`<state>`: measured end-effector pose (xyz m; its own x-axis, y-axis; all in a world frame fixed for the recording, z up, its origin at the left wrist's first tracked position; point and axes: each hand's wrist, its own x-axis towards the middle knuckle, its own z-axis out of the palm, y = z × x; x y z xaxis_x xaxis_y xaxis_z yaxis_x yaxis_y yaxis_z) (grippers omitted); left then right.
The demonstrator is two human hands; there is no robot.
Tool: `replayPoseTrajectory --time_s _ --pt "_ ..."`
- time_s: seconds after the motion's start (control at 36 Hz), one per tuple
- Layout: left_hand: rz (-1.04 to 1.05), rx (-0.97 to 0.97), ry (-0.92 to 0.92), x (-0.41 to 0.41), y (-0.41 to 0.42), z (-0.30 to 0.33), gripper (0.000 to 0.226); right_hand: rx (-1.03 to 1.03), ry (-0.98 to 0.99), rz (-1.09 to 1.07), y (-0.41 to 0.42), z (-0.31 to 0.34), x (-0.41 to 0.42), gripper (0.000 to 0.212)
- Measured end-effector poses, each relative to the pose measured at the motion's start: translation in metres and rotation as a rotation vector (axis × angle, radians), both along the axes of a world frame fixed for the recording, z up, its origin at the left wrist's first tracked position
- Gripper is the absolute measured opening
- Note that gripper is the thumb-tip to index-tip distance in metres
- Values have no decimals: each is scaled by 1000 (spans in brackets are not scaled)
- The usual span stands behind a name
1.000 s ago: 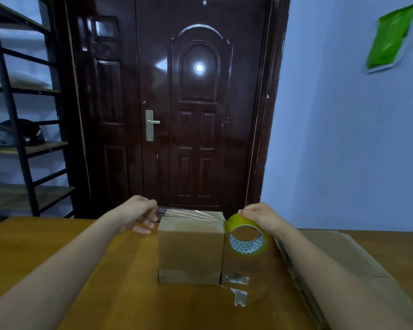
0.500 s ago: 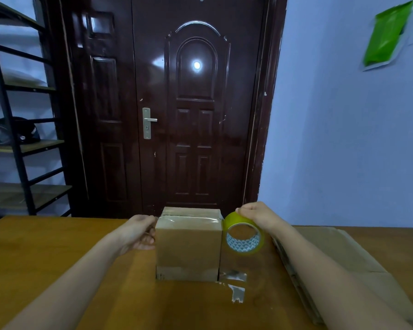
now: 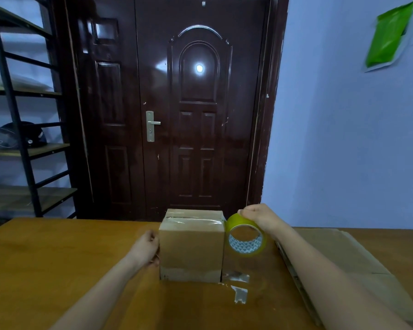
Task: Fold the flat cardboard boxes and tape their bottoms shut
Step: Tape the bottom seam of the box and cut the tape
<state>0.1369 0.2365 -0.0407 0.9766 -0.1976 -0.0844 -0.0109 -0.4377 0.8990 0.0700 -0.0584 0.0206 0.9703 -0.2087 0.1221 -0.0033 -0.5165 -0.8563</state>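
The folded cardboard box (image 3: pixel 191 246) stands near the middle of the wooden table (image 3: pixel 57 258), clear tape now lying flat across its top seam — a second ago that strip still hung in the air between my hands. My left hand (image 3: pixel 146 248) has dropped from the box's top left edge to its left wall, fingers curled and pressing against the cardboard; whether they pinch the tape end there I cannot tell. My right hand (image 3: pixel 260 216) stays just beside the box's top right corner, fingers wrapped over the yellow-green tape roll (image 3: pixel 246 236), which stands on edge with its hole facing me, touching the box's right side. A few torn tape scraps (image 3: pixel 239 285) stick to the table right of the box's near corner. Further right lies the stack of flat cardboard (image 3: pixel 339 256) — unmoved.
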Motion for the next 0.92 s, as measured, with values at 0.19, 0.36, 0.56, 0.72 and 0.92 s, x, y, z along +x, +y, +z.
replayPoseTrajectory --time_s 0.19,0.36,0.56,0.72,0.92 --pt "263 -331 -231 9 2 22 31 -10 -9 3 1 2 -2 47" --pt "-149 -146 -201 -7 -17 49 56 0 -4 -2 1 -2 -1 47" --pt "-188 437 -394 -5 -24 50 46 51 32 10 0 -4 -10 38" --pt "-405 713 -544 -4 -31 66 48 127 28 6 -3 -9 -13 22" --pt "-410 1020 -627 -19 -43 67 98 82 -15 1 1 -12 -10 21"
